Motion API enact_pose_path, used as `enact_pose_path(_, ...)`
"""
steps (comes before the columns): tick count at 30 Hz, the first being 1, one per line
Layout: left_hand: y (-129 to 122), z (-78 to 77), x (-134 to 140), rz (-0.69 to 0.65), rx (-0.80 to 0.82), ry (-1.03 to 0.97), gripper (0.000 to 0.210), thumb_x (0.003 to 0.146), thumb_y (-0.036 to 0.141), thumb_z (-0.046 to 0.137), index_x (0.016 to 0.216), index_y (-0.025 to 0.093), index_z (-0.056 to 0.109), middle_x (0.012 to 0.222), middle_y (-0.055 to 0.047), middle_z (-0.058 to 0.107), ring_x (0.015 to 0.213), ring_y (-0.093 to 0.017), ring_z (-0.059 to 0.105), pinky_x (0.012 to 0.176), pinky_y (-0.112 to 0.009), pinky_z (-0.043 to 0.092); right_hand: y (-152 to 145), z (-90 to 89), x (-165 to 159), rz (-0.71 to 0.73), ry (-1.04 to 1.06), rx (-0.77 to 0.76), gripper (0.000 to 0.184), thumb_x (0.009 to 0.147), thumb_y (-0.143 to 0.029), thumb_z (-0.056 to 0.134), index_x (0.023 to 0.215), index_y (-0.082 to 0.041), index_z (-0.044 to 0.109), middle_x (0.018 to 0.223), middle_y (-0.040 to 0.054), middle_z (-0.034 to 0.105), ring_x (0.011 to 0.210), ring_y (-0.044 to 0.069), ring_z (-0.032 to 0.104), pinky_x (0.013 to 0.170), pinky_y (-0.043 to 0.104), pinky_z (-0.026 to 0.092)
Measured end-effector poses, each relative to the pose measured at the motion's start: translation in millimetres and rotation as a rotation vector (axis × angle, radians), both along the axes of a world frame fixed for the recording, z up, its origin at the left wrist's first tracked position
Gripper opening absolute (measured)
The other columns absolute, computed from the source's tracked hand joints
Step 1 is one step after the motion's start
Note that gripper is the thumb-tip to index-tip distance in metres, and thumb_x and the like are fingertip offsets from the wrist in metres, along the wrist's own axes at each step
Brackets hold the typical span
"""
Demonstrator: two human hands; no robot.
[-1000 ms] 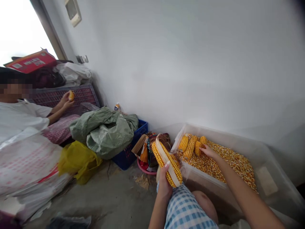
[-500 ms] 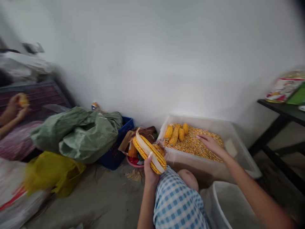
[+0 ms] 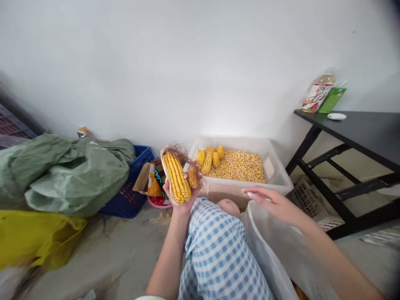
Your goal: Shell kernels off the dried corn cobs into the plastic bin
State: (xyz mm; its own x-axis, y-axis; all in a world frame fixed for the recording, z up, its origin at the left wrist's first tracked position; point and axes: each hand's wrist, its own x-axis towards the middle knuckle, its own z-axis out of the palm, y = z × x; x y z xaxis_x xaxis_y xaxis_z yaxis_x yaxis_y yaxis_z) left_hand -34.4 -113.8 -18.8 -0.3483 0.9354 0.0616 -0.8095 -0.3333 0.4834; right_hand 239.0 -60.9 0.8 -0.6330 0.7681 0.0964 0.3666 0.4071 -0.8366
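Observation:
My left hand (image 3: 183, 204) is closed round a yellow ear of corn (image 3: 176, 177) with a strip of pale husk along its left side. A small, stubby ear (image 3: 193, 177) with brown silk sits against its right side, just above my fingers. My right hand (image 3: 271, 202) is empty, its fingers stretched out to the left, over the rim of a white bag (image 3: 254, 225). Beyond both hands stands a translucent plastic bin (image 3: 243, 139) of loose corn kernels (image 3: 240, 164). Several bare ears (image 3: 207, 161) lie at the bin's left end.
A blue crate (image 3: 123, 204) under a green sack (image 3: 78, 179) stands at left, beside a pink basin (image 3: 159, 204) holding packaging. A yellow bag (image 3: 40, 237) lies on the floor. At right, a black table (image 3: 368, 129) bears a bottle (image 3: 318, 89), a green box and a white object.
My view has swung right. The ear in my left hand has turned, showing more kernels and the small ear beside it. My right hand has moved back from over the bin to above the white bag.

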Motion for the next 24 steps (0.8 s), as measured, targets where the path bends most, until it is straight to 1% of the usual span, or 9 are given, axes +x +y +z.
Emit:
enact_pose_path(3,0,1.4,8,-0.090,0.074,0.003,0.042,0.063,0.056,0.060,0.077,0.017,0.055,0.114,-0.012,0.055,0.100,-0.026,0.053,0.073,-0.035,0.049,-12,14.5,-34,0.053,0.059,0.106,0.030,0.085,-0.039,0.045,0.108,-0.026,0.061,0.108,0.0047,0.062,0.097,0.019,0.058,0.082,0.037,0.048)
enact_pose_path(5,1,1.4,14,-0.076,0.110,-0.021,0.041,0.066,0.055,0.057,0.083,0.018,0.058,0.106,-0.009,0.059,0.102,-0.027,0.053,0.078,-0.039,0.048,-16,17.0,-55,0.038,0.121,0.181,0.028,0.086,-0.036,0.045,0.107,-0.025,0.060,0.101,0.0045,0.063,0.092,0.017,0.058,0.081,0.036,0.048)
enact_pose_path(9,5,0.4,23,-0.018,0.034,-0.068,0.037,0.069,0.046,0.055,0.096,0.020,0.059,0.087,-0.003,0.063,0.090,-0.022,0.058,0.079,-0.038,0.048,-14,6.9,-92,-0.068,0.199,0.343,0.032,0.084,-0.030,0.048,0.116,-0.024,0.053,0.104,0.0066,0.058,0.089,0.017,0.056,0.079,0.035,0.048)
enact_pose_path(12,7,-1.5,27,0.000,-0.077,-0.046,0.038,0.068,0.044,0.057,0.096,0.018,0.060,0.085,-0.004,0.064,0.077,-0.018,0.060,0.070,-0.030,0.049,-7,-5.2,-114,-0.131,0.199,0.439,0.035,0.081,-0.025,0.052,0.115,-0.021,0.053,0.105,0.0087,0.055,0.094,0.021,0.054,0.084,0.039,0.045)
enact_pose_path(15,7,-4.9,28,0.061,-0.136,0.012,0.036,0.066,0.041,0.058,0.093,0.017,0.061,0.082,-0.005,0.065,0.073,-0.017,0.061,0.066,-0.025,0.048,1,-14.3,-130,-0.200,0.231,0.464,0.034,0.075,-0.024,0.059,0.109,-0.019,0.056,0.100,0.0096,0.054,0.094,0.023,0.052,0.084,0.041,0.044)
enact_pose_path(17,5,-6.1,28,0.062,-0.149,0.034,0.035,0.065,0.040,0.060,0.092,0.017,0.062,0.082,-0.005,0.066,0.075,-0.017,0.062,0.069,-0.026,0.048,6,-17.1,-137,-0.234,0.259,0.427,0.030,0.074,-0.026,0.060,0.103,-0.019,0.059,0.098,0.0097,0.053,0.091,0.023,0.053,0.082,0.041,0.045)
enact_pose_path(19,4,-5.2,27,0.022,-0.110,0.030,0.036,0.066,0.040,0.059,0.093,0.016,0.061,0.084,-0.005,0.066,0.077,-0.018,0.062,0.074,-0.029,0.048,10,-17.1,-139,-0.231,0.305,0.323,0.032,0.074,-0.031,0.060,0.103,-0.019,0.059,0.096,0.0093,0.055,0.089,0.023,0.054,0.078,0.039,0.047)
enact_pose_path(22,3,-2.8,25,-0.022,-0.016,0.016,0.039,0.069,0.042,0.055,0.097,0.016,0.060,0.089,-0.006,0.065,0.088,-0.021,0.060,0.080,-0.032,0.047,13,-13.3,-135,-0.129,0.457,0.028,0.046,0.077,-0.037,0.056,0.121,-0.023,0.045,0.095,0.0071,0.059,0.085,0.021,0.058,0.069,0.035,0.050)
enact_pose_path(24,5,-4.4,23,-0.012,-0.040,0.025,0.038,0.068,0.041,0.056,0.096,0.016,0.061,0.088,-0.007,0.066,0.088,-0.022,0.061,0.079,-0.031,0.048,13,-10.6,-132,-0.019,0.564,-0.199,0.052,0.079,-0.039,0.053,0.127,-0.027,0.034,0.093,0.0044,0.061,0.080,0.019,0.061,0.067,0.034,0.051)
